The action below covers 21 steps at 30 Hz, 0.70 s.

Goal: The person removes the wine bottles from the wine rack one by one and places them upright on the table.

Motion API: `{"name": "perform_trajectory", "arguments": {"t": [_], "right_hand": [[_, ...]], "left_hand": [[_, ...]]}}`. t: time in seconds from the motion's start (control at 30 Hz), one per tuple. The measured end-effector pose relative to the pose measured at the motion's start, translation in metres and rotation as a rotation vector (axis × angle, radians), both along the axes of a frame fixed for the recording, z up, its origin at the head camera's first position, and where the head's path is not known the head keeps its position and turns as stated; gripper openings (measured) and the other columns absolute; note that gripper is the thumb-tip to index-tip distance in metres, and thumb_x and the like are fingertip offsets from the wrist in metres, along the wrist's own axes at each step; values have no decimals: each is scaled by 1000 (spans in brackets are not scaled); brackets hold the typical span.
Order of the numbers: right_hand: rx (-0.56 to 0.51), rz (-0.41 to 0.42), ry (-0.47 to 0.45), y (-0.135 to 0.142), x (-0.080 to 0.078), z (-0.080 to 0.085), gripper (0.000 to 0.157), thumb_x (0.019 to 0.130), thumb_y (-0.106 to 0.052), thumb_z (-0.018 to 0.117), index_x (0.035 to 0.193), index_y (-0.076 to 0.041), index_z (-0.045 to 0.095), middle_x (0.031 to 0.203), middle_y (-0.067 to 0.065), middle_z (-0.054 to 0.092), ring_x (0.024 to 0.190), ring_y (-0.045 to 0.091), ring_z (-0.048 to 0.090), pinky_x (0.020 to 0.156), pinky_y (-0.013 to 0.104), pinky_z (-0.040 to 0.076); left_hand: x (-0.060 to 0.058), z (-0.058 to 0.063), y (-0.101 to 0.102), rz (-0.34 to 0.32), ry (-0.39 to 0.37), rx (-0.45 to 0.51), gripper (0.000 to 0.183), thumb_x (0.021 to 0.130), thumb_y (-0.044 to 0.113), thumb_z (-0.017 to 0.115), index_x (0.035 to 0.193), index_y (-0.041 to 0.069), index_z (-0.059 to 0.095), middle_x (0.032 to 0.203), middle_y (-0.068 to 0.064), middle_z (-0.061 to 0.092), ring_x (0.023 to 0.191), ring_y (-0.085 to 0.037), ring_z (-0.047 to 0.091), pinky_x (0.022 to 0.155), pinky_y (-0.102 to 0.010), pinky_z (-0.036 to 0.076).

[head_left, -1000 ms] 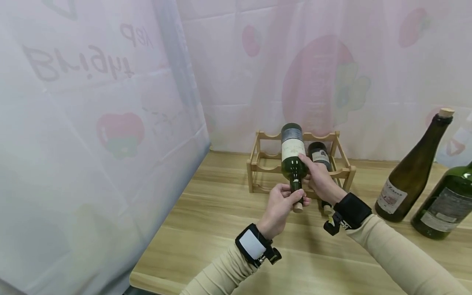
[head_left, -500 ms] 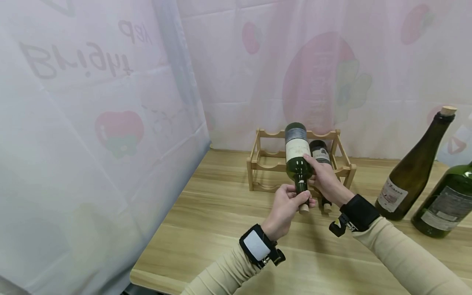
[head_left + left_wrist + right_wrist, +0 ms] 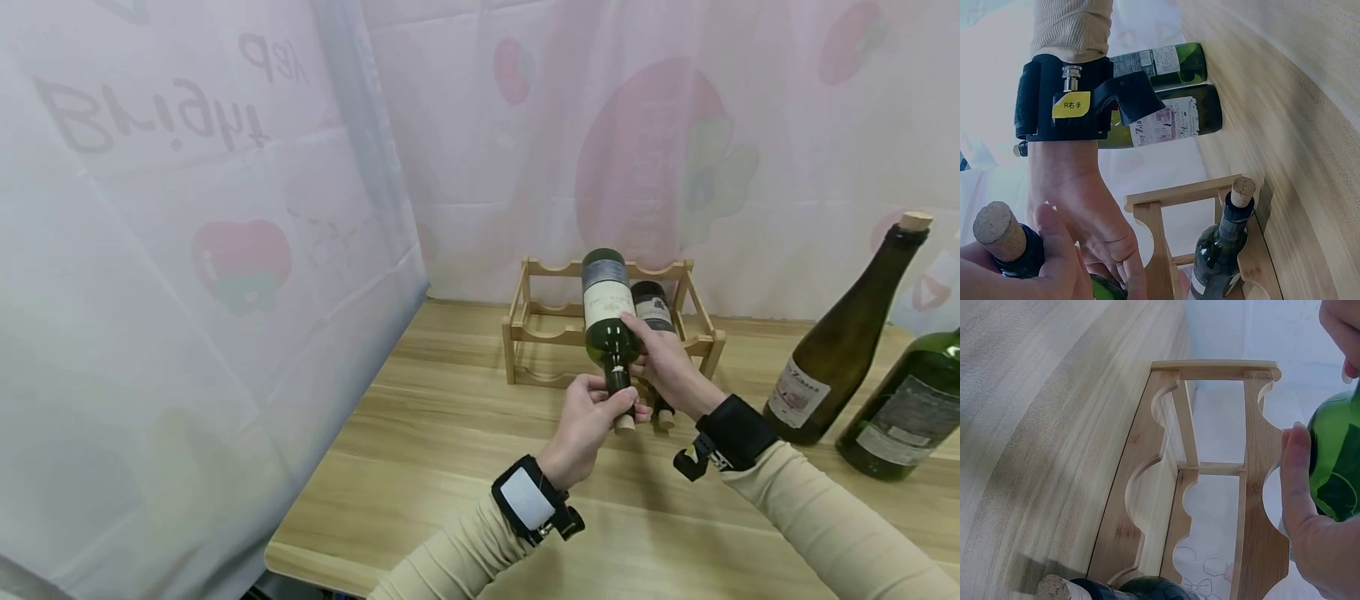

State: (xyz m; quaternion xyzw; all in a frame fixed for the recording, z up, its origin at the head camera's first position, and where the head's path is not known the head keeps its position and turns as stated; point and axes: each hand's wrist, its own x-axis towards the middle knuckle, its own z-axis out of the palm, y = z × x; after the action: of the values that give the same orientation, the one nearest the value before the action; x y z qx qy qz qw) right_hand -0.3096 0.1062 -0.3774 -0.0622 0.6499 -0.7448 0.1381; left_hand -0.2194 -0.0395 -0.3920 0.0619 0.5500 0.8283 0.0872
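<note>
A green wine bottle [image 3: 607, 302] with a cream label lies tilted over the wooden wine rack [image 3: 547, 337], its corked neck toward me. My left hand [image 3: 585, 423] pinches the neck just behind the cork [image 3: 1000, 231]. My right hand [image 3: 667, 367] grips the bottle's shoulder, the thumb on its upper side near the label. In the right wrist view the green glass [image 3: 1335, 462] sits close to the rack's upper rail [image 3: 1263, 506]; contact with the rail cannot be made out. A second corked wine bottle [image 3: 651, 310] lies in the rack's lower level at the right, partly hidden by my right hand.
Two corked or tall bottles stand to the right: a brown-green one [image 3: 840, 342] and a wider green one [image 3: 903, 408] cut by the view's edge. The wooden table [image 3: 420, 467] ends at the left along a printed curtain [image 3: 480, 167], which also hangs behind the rack.
Both hands have shifted a little to the right with the bottle, bringing it nearer the lower bottle. The grip of each hand looks the same.
</note>
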Motion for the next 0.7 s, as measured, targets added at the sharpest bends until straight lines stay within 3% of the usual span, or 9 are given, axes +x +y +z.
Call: {"name": "perform_trajectory", "arguments": {"t": [0.1, 0.17, 0.27, 0.4, 0.7], "right_hand": [[9, 5, 6, 1, 1, -1, 51, 97, -51, 50, 119, -5, 47, 83, -10, 66, 79, 2, 63, 78, 20, 54], [11, 5, 8, 2, 1, -1, 50, 97, -50, 50, 118, -5, 48, 83, -10, 66, 79, 2, 62, 78, 20, 53], [-2, -4, 0, 3, 1, -2, 44, 97, -49, 51, 110, -7, 53, 79, -9, 65, 74, 2, 60, 74, 19, 53], [-13, -10, -4, 5, 1, -2, 39, 96, -49, 52, 102, -10, 57, 76, -9, 65, 71, 2, 61, 71, 18, 52], [1, 18, 28, 9, 3, -1, 49, 98, -48, 49, 118, -4, 49, 86, -9, 67, 83, 3, 64, 81, 20, 54]], "left_hand": [[0, -1, 1, -1, -1, 7, 29, 91, 1, 62, 114, 0, 44, 87, -15, 68, 68, -9, 68, 66, -19, 57], [0, -1, 2, -4, 8, 6, 28, 90, 0, 62, 114, -1, 45, 91, -22, 68, 67, -9, 68, 66, -19, 57], [1, -1, 3, -6, 22, -1, 28, 90, 0, 62, 113, -3, 47, 91, -23, 68, 67, -9, 68, 65, -19, 57], [2, 0, 5, -10, 36, -5, 27, 90, 0, 62, 113, -4, 47, 82, -10, 68, 67, -9, 67, 65, -19, 57], [4, 2, 8, -18, 26, -7, 27, 91, -1, 61, 114, -3, 46, 82, -8, 67, 66, -9, 67, 65, -19, 57]]}}
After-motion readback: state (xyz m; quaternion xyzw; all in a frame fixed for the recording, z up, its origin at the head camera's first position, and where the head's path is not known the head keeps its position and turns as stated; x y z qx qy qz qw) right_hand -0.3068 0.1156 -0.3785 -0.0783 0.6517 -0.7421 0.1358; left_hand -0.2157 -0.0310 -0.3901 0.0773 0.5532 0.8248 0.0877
